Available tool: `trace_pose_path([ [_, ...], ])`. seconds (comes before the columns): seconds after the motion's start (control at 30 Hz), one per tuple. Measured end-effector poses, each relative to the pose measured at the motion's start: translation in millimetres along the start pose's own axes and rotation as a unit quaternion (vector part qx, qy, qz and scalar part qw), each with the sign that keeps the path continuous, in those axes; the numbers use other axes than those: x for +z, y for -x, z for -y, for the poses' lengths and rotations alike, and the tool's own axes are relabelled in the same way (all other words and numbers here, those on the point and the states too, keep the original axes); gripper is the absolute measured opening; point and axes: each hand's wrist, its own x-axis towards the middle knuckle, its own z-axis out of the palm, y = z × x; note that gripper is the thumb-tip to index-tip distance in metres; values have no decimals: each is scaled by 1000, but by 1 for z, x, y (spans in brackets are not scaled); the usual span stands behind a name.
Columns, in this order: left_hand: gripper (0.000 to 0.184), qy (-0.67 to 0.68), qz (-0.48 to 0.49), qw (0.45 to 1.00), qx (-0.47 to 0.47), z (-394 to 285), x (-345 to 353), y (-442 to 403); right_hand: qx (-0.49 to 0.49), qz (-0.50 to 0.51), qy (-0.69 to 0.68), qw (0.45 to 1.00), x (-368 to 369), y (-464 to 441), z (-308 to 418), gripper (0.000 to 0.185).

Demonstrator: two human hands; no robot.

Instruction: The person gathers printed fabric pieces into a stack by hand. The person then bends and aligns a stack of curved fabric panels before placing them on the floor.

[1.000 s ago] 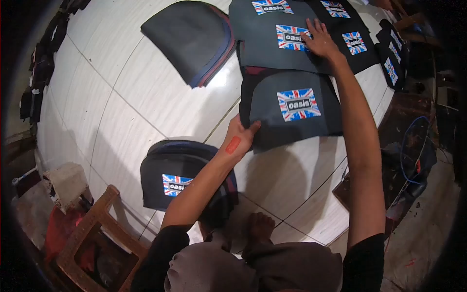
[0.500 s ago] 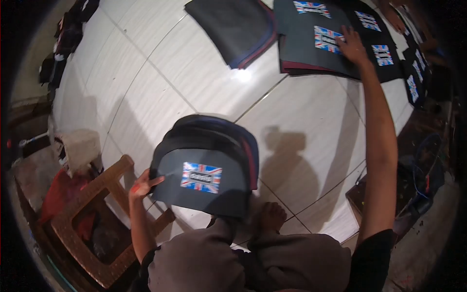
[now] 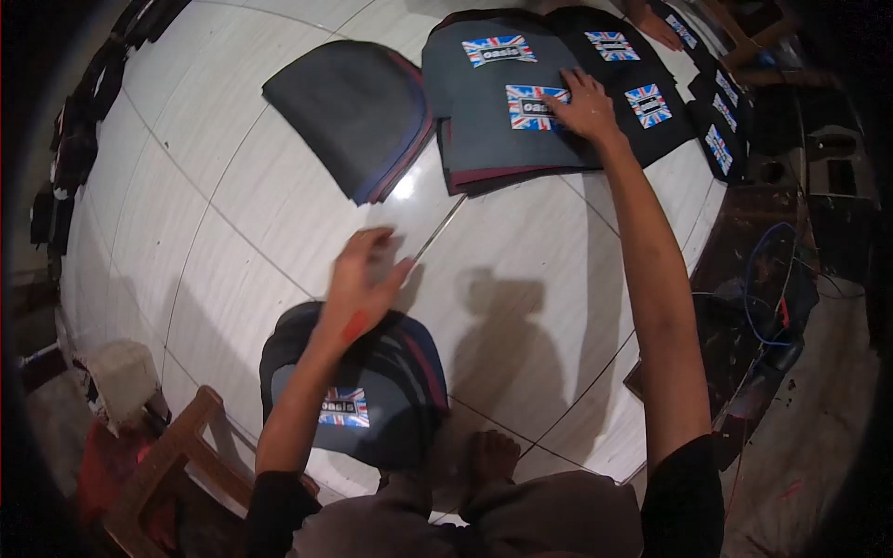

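Observation:
My right hand (image 3: pixel 588 104) lies with fingers spread on a dark grey fabric piece (image 3: pixel 493 139), partly over its lower Oasis flag print (image 3: pixel 532 108). Maroon and dark layers show under that piece. My left hand (image 3: pixel 365 284) is in the air with fingers apart and slightly blurred, holding nothing. Below it, near my feet, sits a stack of curved dark pieces (image 3: pixel 391 432), its top one bearing a flag print (image 3: pixel 344 409) partly hidden by my left forearm. Between the hands and farther off lies a plain black curved stack (image 3: pixel 349 112) with blue and maroon edges.
Black printed pieces (image 3: pixel 609 79) lie beyond my right hand, with another person's hand (image 3: pixel 657 26) near them. A brown wooden frame (image 3: pixel 177 456) stands at lower left. Blue cable (image 3: pixel 752 279) and dark clutter are at the right.
My left hand laid a printed grey piece on the near stack, let go and moved up and away from it. My right hand stays on the far printed piece.

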Motion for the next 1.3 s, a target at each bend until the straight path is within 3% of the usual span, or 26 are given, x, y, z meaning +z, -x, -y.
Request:
trace_pose_path([
  [0.07,58,16,-42,997,60,12,50,-42,12,17,-11,1000,-7,-7,1,81],
  [0.13,64,8,-62,995,73,4,69,-66,6,-39,-66,997,0,-14,-2,86],
  [0.2,74,71,-48,996,-23,-8,78,-82,14,-43,-43,998,8,-17,-1,88],
  [0.23,74,72,-46,996,-22,-11,84,-91,20,-48,-22,998,10,-18,-2,90],
  [0.33,73,260,-79,957,-106,-34,93,-103,33,-23,-55,998,19,-16,0,91],
  [0.47,55,211,-40,962,-170,-28,96,-135,37,-20,-29,999,20,-20,0,90],
  [0.57,48,270,-35,951,-147,-32,96,-140,44,-19,14,999,16,-21,2,90],
  [0.63,52,226,-18,961,-157,-41,89,-143,41,-25,21,999,18,-20,2,88],
  [0.77,67,278,-7,941,-195,-50,80,-144,32,-33,0,999,21,-20,-4,88],
  [0.83,68,183,0,972,-148,-49,88,-150,24,-37,-23,999,21,-21,-2,89],
  [0.9,71,194,-8,970,-144,-50,91,-151,28,-36,-20,999,20,-20,-2,89],
  [0.97,59,276,-62,947,-152,-56,92,-147,25,-33,-25,999,16,-19,-3,90],
  [1.1,67,241,-141,950,-136,-43,98,-154,27,-23,-25,999,13,-18,-1,90],
  [1.17,63,342,-43,923,-172,-50,90,-154,33,-24,-28,999,12,-16,1,90],
  [1.2,63,342,-42,923,-172,-54,86,-155,35,-20,-28,999,12,-16,1,90],
  [1.27,61,377,78,910,-154,-62,77,-159,35,-17,-28,999,12,-15,1,91],
  [1.3,61,378,76,910,-154,-59,79,-164,31,-21,-33,999,12,-15,1,91],
])
